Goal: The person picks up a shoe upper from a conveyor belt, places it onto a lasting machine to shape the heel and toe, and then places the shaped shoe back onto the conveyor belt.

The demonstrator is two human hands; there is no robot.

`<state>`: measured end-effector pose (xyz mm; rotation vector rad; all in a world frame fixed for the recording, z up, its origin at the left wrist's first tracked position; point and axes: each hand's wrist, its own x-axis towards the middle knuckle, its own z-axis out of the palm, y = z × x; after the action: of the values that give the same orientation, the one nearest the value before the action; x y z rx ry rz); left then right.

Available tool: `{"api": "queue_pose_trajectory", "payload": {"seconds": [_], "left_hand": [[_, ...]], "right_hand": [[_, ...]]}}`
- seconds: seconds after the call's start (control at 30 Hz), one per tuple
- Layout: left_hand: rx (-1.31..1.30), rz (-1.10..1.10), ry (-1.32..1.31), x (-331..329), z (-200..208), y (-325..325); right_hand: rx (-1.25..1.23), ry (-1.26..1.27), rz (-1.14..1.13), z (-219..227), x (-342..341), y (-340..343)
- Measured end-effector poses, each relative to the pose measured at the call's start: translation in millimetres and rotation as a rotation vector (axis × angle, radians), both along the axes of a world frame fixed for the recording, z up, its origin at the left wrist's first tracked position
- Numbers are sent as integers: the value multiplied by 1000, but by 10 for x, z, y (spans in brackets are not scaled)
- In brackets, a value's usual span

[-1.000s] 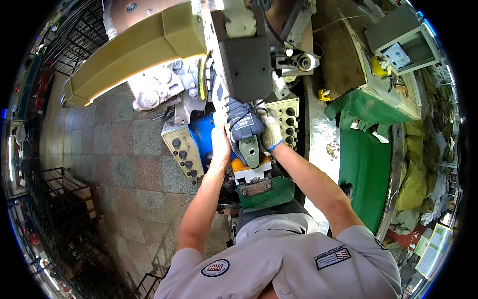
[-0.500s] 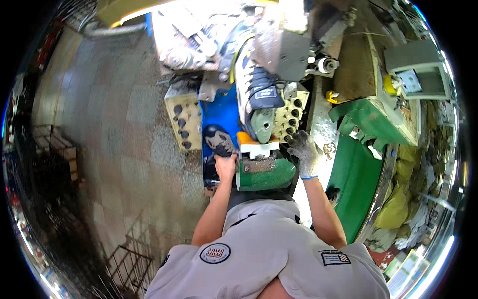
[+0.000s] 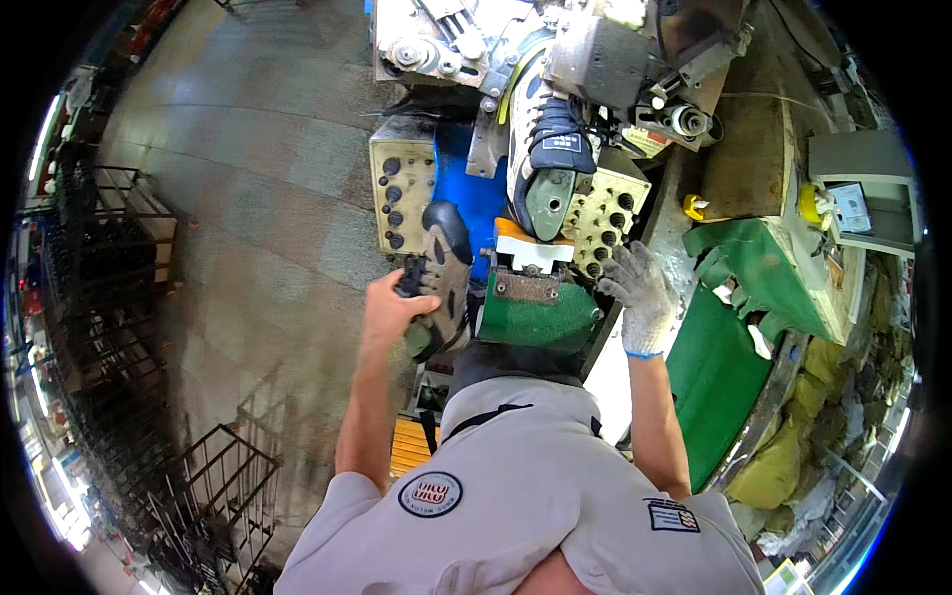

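My bare left hand (image 3: 390,305) grips a tan and black shoe upper (image 3: 451,273) by its laced side, thumb pressed against it. The upper is on a green last, which shows at its lower end, and it stands toe away from me, left of a green machine part (image 3: 535,319). My right hand (image 3: 647,302), in a grey knitted glove, has its fingers apart beside the right knob box (image 3: 613,203) and holds nothing. Ahead, a second shoe (image 3: 531,139), dark and cream, sits clamped in the machine, its green last (image 3: 551,203) showing above an orange and white pad (image 3: 531,248).
A left knob box (image 3: 403,188) flanks a blue machine panel (image 3: 458,178). Metal clamps (image 3: 605,64) surround the far end of the clamped shoe. To my right runs a green-lined bench channel (image 3: 719,372). Wire racks (image 3: 218,486) stand on the tiled floor at left.
My left hand has drawn the tan and black shoe upper left and turned it upright, away from the blue panel. The view has shifted; my right hand stays beside the right knob box.
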<state>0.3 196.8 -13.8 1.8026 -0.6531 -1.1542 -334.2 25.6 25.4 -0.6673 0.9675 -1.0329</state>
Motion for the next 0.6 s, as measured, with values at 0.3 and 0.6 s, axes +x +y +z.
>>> {"api": "queue_pose_trajectory", "payload": {"seconds": [0.3, 0.6], "left_hand": [[-613, -143, 518, -303, -80, -11], [-432, -282, 490, -2141, 769, -970]], "right_hand": [[-340, -493, 414, 581, 830, 353], [264, -823, 56, 528, -699, 430]]}}
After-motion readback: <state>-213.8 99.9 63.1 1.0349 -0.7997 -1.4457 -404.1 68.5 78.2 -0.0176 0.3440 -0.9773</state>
